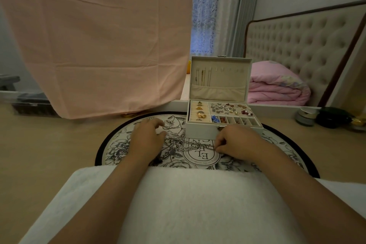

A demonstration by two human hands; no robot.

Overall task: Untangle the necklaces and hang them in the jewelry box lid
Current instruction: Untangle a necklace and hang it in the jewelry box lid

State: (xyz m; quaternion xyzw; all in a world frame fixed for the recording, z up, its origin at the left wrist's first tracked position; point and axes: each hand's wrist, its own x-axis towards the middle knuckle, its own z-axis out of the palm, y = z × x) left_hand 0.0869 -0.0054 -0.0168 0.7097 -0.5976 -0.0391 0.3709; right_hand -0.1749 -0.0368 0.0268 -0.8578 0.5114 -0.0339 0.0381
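A tangle of silver chain necklaces (185, 144) lies on the round floral mat (202, 157) between my hands. My left hand (147, 137) rests on the tangle's left end with its fingers curled; whether it grips a chain is hidden. My right hand (236, 142) pinches a chain at the tangle's right end. Behind them stands the white jewelry box (204, 131) with its lid (219, 77) upright. A few thin necklaces (203, 77) hang from the hooks at the lid's left side. The hooks to the right are bare.
The box tray holds rings (199, 112) and several earrings (229, 108). Small jars (306, 116) stand at the right on the wooden table. A pink cloth (95, 45) hangs at the back left. A white towel (198, 200) covers the near edge.
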